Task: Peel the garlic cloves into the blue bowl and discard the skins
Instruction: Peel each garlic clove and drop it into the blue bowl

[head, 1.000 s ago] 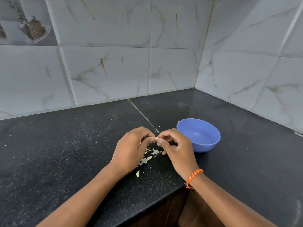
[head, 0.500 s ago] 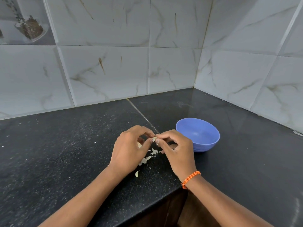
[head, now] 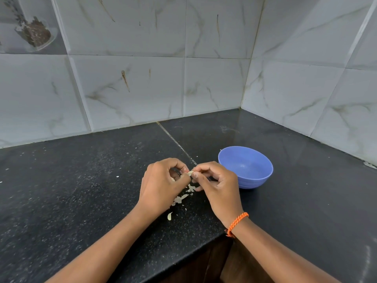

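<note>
A small, pale garlic clove (head: 190,173) is held above the black, speckled stone worktop (head: 81,180), pinched from both sides between the two hands. The left hand (head: 163,185) is seen from its back, its fingers (head: 179,163) curled inward so that the thumb and forefinger tips close on the left end of the clove. The right hand (head: 219,185) is likewise curled, its thumb and forefinger tips pressed on the right end of the clove, where a thin flake of skin is seen sticking up. The fingertips of both hands are brought almost together over the clove, so little of it can be seen.

A scatter of pale, papery garlic skins (head: 184,196) lies on the worktop directly below and between the hands, with one larger curled piece (head: 169,216) set apart nearer the front edge of the worktop.

A round blue plastic bowl (head: 263,176) stands upright on the worktop just beside the right hand, on its far right side; no cloves can be made out in the visible part of its inside.

An orange braided wristband (head: 236,223) is worn on the right wrist. Grey-white marbled wall tiles (head: 132,88) rise behind the worktop and meet in a corner beyond the bowl.
</note>
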Available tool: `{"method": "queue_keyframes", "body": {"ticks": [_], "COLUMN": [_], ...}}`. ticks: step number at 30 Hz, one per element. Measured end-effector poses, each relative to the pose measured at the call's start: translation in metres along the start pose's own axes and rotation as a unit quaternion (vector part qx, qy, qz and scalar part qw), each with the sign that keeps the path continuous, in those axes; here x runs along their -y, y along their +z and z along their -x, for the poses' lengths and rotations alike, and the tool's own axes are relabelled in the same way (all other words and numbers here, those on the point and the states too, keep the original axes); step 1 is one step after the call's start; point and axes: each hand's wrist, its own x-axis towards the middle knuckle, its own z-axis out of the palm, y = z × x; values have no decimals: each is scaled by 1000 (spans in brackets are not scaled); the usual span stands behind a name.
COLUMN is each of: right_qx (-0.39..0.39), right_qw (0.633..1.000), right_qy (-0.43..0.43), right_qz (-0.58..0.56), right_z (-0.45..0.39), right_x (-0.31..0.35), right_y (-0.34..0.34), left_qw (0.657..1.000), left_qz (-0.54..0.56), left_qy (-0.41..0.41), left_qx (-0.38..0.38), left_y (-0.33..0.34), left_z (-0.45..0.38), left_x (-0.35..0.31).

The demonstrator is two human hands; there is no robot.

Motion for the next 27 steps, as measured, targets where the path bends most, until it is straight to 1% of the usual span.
{"method": "queue_keyframes", "body": {"ticks": [5, 7, 12, 15, 19, 21, 27], "right_qx": [19, 16, -11, -2, 21, 27, 8], "right_qw": [992, 988, 992, 994, 991, 991, 993], "right_qy": [69, 90, 72, 67, 73, 76, 73], "right_qz": [-102, -126, -106, -89, -112, -105, -90], "right_z": [-1, -1, -1, 0, 2, 2, 1], "right_x": [2, 3, 5, 3, 5, 4, 3], "right_y": [0, -1, 1, 2, 1, 1, 0], "left_qw": [1000, 999, 998, 998, 997, 996, 996], "left_qz": [22, 40, 56, 60, 71, 77, 85], "left_qy": [-4, -5, -5, -12, -15, -19, -17], "left_qx": [10, 21, 29, 30, 31, 33, 30], "left_y": [0, 0, 3, 4, 2, 2, 0], "left_z": [0, -1, 0, -1, -1, 0, 0], "left_x": [0, 0, 2, 4, 1, 1, 1]}}
